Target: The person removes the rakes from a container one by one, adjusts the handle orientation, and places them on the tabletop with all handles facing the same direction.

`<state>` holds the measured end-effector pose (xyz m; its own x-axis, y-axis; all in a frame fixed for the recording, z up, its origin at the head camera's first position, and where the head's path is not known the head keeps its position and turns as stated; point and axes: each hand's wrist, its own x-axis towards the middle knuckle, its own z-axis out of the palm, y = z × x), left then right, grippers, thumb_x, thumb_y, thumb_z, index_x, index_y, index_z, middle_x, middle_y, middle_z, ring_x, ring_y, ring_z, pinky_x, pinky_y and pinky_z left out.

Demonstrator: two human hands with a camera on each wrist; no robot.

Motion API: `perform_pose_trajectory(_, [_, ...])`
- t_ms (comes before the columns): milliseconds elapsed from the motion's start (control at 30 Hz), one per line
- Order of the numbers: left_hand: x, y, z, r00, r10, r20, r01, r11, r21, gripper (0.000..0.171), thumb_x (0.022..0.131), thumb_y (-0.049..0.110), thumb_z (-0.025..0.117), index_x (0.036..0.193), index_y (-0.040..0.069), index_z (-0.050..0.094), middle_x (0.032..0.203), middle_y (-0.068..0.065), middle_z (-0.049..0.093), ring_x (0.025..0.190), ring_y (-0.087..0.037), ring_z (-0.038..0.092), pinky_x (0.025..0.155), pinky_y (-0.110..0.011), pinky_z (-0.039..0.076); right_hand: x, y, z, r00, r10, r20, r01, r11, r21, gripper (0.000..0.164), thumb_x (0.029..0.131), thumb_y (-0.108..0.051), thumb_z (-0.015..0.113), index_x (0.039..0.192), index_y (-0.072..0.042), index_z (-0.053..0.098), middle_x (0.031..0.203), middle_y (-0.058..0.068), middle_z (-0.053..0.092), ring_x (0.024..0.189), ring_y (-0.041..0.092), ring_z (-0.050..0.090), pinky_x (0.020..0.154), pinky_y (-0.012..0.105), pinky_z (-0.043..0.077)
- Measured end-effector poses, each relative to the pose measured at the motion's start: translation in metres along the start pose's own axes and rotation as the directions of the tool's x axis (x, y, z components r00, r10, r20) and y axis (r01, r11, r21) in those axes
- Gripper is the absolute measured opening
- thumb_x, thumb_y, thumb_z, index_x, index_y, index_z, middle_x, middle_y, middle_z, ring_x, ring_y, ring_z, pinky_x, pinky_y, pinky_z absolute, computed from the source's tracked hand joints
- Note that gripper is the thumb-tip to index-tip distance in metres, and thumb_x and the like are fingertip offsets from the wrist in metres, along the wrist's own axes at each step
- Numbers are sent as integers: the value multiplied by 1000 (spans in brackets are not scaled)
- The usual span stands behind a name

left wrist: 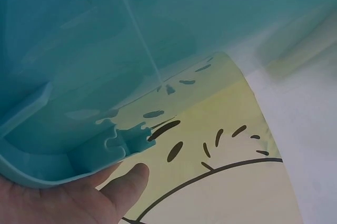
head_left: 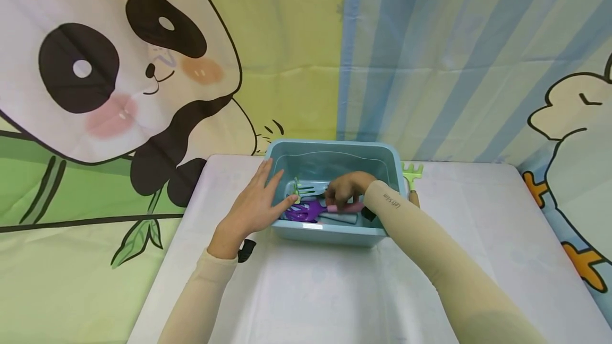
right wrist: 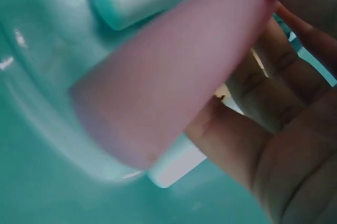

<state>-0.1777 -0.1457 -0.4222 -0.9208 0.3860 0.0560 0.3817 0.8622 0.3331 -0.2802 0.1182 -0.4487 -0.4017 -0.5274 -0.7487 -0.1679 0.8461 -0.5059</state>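
A light blue plastic bin (head_left: 334, 233) stands on the white table. My left hand (head_left: 256, 203) rests at its left rim with fingers spread, the thumb reaching over the inside. In the left wrist view, that hand (left wrist: 100, 197) lies right against the bin's rim (left wrist: 50, 182). Inside the bin, my right hand (head_left: 348, 190) pinches the pink handle (right wrist: 174, 71) of a slotted purple toy tool (head_left: 307, 211). Around it lie a blue fork-like tool (head_left: 311, 190), a green toy piece (head_left: 297, 191) and a pale blue handle (head_left: 343, 217).
A green toy rake (head_left: 412, 172) with a brown handle lies on the table, close outside the bin's right wall. Behind the white table (head_left: 325, 291) hangs a printed cloth with a panda (head_left: 143, 68) and blue stripes.
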Motion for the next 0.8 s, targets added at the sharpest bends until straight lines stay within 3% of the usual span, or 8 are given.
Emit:
perform_pose_trajectory(133, [1, 0, 0, 1000, 4, -2, -4, 1000, 0, 95, 94, 77, 32, 157, 7, 32, 167, -14, 3, 152, -26, -4, 116, -51, 22, -5, -2, -2, 1000, -9, 21, 9, 1000, -21, 23, 89, 0, 62, 110, -9, 67, 108, 5, 60, 95, 19, 56, 80, 43, 54])
perform_pose_trajectory(367, [1, 0, -2, 1000, 11, -6, -11, 1000, -7, 91, 96, 74, 34, 157, 6, 32, 166, -15, 4, 152, -25, -4, 117, -50, 22, -17, -13, -4, 1000, -18, -23, 16, 997, -81, 29, 88, 2, 64, 115, -9, 64, 113, 7, 58, 83, 17, 53, 71, 38, 54])
perform_pose_trajectory(633, [1, 0, -3, 1000, -6, 5, 6, 1000, -12, 90, 96, 73, 35, 158, 7, 31, 167, -14, 1, 152, -24, -6, 117, -49, 20, -31, -14, -6, 999, 14, -40, -16, 999, -37, 30, 90, 1, 62, 117, -12, 63, 115, 7, 56, 94, 20, 54, 70, 35, 54])
perform_pose_trajectory(800, [2, 0, -2, 1000, -7, 8, 7, 1000, -17, 91, 96, 73, 34, 158, 7, 30, 167, -13, 1, 152, -24, -6, 117, -49, 20, -41, -11, -8, 998, 25, -54, -23, 999, 28, 38, 86, 7, 57, 121, -8, 58, 110, 11, 58, 78, 18, 54, 63, 31, 50])
